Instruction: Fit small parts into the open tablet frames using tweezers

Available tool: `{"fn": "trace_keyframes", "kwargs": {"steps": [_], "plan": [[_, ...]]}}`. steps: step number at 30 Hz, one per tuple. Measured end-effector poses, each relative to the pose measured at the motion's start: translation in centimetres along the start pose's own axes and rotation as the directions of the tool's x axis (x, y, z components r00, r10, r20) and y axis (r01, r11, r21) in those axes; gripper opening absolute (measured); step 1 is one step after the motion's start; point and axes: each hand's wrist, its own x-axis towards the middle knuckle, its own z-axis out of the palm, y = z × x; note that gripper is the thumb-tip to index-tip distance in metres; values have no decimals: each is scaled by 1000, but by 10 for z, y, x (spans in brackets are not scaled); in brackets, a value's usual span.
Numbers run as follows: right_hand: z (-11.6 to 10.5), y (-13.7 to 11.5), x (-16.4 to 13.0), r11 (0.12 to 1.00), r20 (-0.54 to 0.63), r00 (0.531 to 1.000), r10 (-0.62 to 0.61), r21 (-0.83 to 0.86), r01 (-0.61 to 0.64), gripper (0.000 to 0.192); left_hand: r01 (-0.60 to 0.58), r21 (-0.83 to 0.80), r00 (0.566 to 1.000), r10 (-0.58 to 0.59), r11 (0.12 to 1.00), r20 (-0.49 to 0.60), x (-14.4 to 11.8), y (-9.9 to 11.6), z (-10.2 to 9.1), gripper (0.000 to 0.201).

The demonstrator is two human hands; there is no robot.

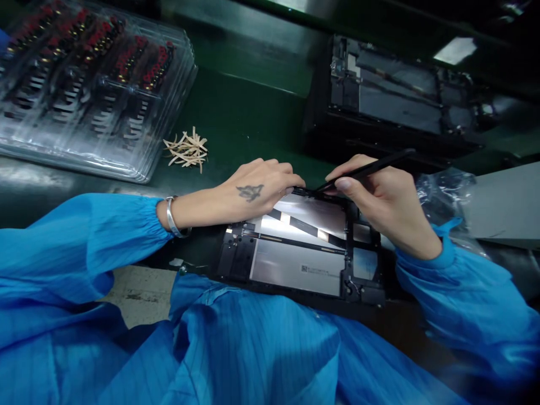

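An opened tablet chassis with silver plates and black flat cables lies at the near edge of the green bench. My left hand rests palm down on its far edge, fingertips pressing a small part there. My right hand grips a thin black stylus-like tool, its tip touching the chassis edge right beside my left fingertips. Both arms wear blue sleeves, and a metal bracelet circles my left wrist.
A stack of clear plastic trays with red and black small parts sits far left. A small pile of tan strips lies beside it. Another opened device sits at the back right, with crumpled clear plastic near my right wrist.
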Motion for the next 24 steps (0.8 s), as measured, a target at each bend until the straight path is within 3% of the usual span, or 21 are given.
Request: {"fn": "trace_keyframes", "kwargs": {"steps": [6,17,24], "plan": [[2,-4,1,997,-39,999,7,75,-4,23,-5,-16,1000,5,1000,-1,0,-1,0,42],[5,-2,2,1000,-34,999,-25,10,25,21,-13,-41,1000,13,999,-6,0,-3,1,43],[7,-1,1,977,-63,993,101,194,-87,24,-16,-38,1000,16,999,-16,-4,-2,-1,42]]}}
